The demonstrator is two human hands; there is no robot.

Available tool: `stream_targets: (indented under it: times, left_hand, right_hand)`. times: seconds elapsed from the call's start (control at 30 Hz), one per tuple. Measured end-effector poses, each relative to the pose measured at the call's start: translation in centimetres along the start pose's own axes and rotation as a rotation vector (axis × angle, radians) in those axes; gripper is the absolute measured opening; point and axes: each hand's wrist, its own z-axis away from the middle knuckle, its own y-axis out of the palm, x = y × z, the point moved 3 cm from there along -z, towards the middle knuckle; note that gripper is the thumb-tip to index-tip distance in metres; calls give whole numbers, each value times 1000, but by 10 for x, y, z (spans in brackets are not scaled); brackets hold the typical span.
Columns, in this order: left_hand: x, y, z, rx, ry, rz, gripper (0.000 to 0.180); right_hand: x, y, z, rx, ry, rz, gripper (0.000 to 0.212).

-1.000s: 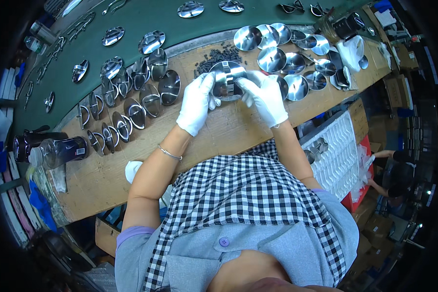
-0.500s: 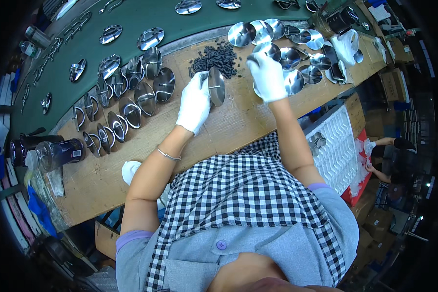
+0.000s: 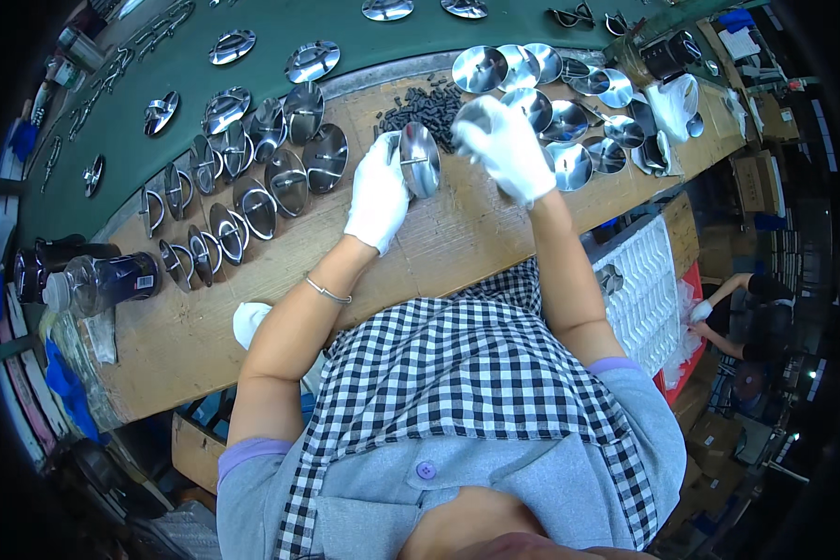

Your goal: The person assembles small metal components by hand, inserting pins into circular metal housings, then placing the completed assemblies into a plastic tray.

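Observation:
My left hand [image 3: 379,198], in a white glove, holds a shiny metal disc [image 3: 422,161] upright by its edge. A thin pin stands out from the middle of the disc. Close to its right side is my gloved right hand [image 3: 509,154], its fingers smeared by motion; whether anything is between them I cannot make out. Just beyond both hands lies a heap of small black cylindrical pieces [image 3: 413,107]. Polished round discs [image 3: 480,69] lie grouped to the right of the heap. Left of my left hand, several discs with curved handles [image 3: 285,183] stand in rows on the wooden table [image 3: 280,257].
A green surface [image 3: 280,26] with more metal parts runs along the far side. At the left stands a clear bottle [image 3: 98,291]. Far right are a plastic bag [image 3: 672,101] and a white ribbed tray [image 3: 639,285]; beyond it, another person's hand [image 3: 702,311] is above a red bin.
My right hand has moved left from the discs toward the heap and the held disc. My left hand keeps hold of its disc, nearly still. The view has shifted slightly.

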Motion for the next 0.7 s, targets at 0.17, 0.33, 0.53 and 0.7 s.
stream_targets:
  times: [0.17,0.33,0.53,0.7]
  left_hand:
    - [4,7,0,107,-197,208,31]
    - [-1,9,3,142,-323,397,33]
    - [2,8,1,62,-136,244,28]
    - [1,5,0,22,-69,160,27]
  right_hand:
    - [-1,21,36,109,-22,-291,21]
    - [-8,26,40,36,-23,-305,23]
    - [-7,28,41,-24,-42,-290,24]
    - [-1,30,43,-12,-60,-233,26]
